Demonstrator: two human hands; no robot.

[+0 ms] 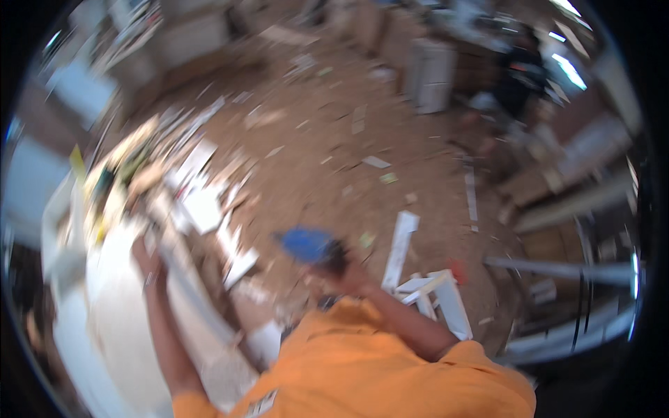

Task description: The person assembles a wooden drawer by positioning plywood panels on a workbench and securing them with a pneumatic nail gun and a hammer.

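The whole picture is smeared by motion. My left hand [148,261] reaches out over a white worktop [111,306] and closes around the upper end of a long white strip [198,296] lying along the worktop's edge. My right hand [350,277] is raised in front of my orange shirt and grips a blue and black tool [308,244], whose blue part points left. I cannot make out what kind of tool it is.
White offcuts [202,205] litter the brown dirt floor beside the worktop. A white frame of joined strips [435,287] lies right of my right arm. Mixed clutter [118,174] covers the worktop's far end. A white cabinet [432,76] stands far back; grey bars [557,269] at right.
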